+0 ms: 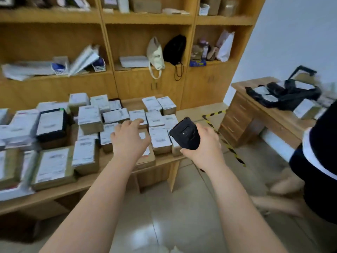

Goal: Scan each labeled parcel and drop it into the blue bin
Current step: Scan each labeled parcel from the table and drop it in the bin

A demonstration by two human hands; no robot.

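Black plastic handheld scanner (186, 133): gripped in the right hand (204, 146), fingers curled round its lower body, its head pointing up and away from the wearer. The left hand (130, 137) is extended beside it, palm down, fingers straight and slightly spread, holding nothing. It is positioned above a brown cardboard parcel with a white label (147, 160) at the near right end of the desk. Contact between this hand and the parcel cannot be determined.

Desk surface: the long light-wood desk (87, 181) carries many labeled cardboard parcels (85, 154), packed closely, some stacked, labels facing up. Label text is blurred. One flat parcel in dark wrapping (52, 125) lies among them toward the left.

Room: the floor (182, 216) is pale glossy tile, with a yellow-and-black striped tape line (228, 145) running across it to the right of the desk. Behind the desk stands a tall wooden shelving unit (147, 20) with cupboard doors below. Its shelves hold papers, small baskets, a cream cloth tote bag (155, 53) and a black drawstring bag (175, 49). To the right, against the white wall (300, 33), is a second wooden desk with drawers (240, 114), carrying black plastic bags (291, 95) and further labeled boxes. A second person in black clothing with white trim (321, 170) is at the right frame edge.
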